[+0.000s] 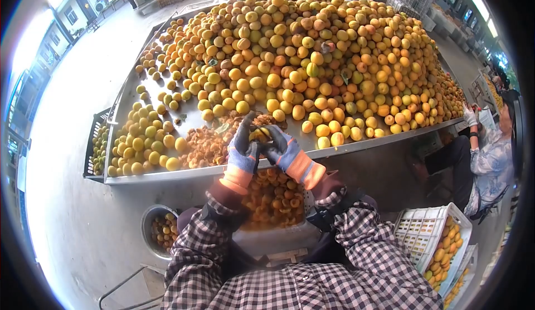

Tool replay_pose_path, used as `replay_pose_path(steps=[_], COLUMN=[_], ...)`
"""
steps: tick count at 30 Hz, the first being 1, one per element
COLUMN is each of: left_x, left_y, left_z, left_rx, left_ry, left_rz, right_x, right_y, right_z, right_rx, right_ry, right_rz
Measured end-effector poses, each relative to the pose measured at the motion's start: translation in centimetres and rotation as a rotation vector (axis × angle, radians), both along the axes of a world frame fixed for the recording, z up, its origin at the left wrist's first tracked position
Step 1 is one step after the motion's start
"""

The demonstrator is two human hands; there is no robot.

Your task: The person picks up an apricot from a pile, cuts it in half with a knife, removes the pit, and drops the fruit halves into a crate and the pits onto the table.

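Note:
Both of my hands wear dark-palmed gloves with blue and orange cuffs and meet at the front edge of a metal table (192,172). My left hand (243,145) and my right hand (283,147) close together round a yellow-green fruit (261,134), partly covered by the fingers. Behind them a large heap of yellow and orange fruit (312,59) covers the table. To the left of my hands lies a pile of brownish-orange pieces (210,145). Below my hands, a container holds halved orange fruit (273,198).
A metal bucket (146,226) with fruit stands at lower left, near a metal frame (125,287). A black crate (96,143) adjoins the table's left end. White crates (426,229) of fruit stand at lower right. A seated person (490,165) is at right; others are at the back.

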State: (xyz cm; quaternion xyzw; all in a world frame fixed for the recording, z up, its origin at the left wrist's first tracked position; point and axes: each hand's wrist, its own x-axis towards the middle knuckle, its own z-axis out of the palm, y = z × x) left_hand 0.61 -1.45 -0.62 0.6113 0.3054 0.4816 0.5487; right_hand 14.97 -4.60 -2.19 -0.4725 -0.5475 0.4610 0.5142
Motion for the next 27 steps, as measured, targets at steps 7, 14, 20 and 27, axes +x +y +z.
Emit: replay_pose_path(steps=[7, 14, 20, 27], left_x=[0.0, -1.5, -1.0, -0.7], left_y=[0.2, 2.3, 1.3, 1.9], left_z=[1.2, 0.2, 1.6, -0.2], left_rx=[-0.134, -0.204, -0.186, -0.228], left_ry=[-0.047, -0.073, 0.149, 0.049], left_rz=[-0.085, -0.072, -0.109, -0.068], right_x=[2.0, 4.7, 5.4, 3.6], right_y=[0.3, -1.6, -0.4, 0.7], right_z=[1.6, 4.8, 3.7, 1.0], right_rx=[-0.049, 0.048, -0.009, 0.027], right_ry=[0.174, -0.126, 0.046, 0.108], right_rz=[-0.111, 0.308, -0.043, -0.213])
